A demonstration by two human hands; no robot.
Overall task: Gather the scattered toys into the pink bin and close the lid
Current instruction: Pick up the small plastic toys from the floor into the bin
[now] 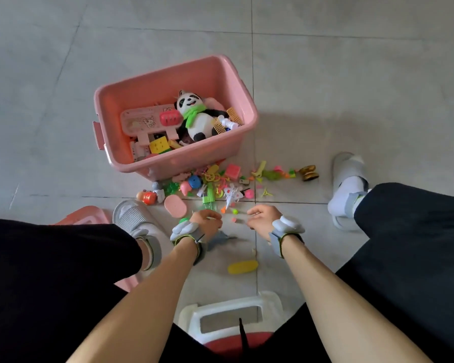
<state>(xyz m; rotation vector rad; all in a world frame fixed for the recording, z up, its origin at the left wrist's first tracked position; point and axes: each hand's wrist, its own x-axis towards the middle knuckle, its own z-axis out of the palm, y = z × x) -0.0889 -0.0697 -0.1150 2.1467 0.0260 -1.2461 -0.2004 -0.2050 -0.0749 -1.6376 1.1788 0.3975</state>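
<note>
Where toys (215, 183) crowd bin (228, 69) — hands (206, 221) low.

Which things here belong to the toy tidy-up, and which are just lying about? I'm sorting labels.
Job: pink bin; scattered toys; yellow oval piece; pink lid; left hand; right hand.
Not: white stool; slippers.

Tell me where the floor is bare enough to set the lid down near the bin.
Bare tile lies left of the pink bin, beyond it, and right of it, up from the right slipper. Crowded: the strip from the bin's near wall to both hands, full of small toys.
</note>
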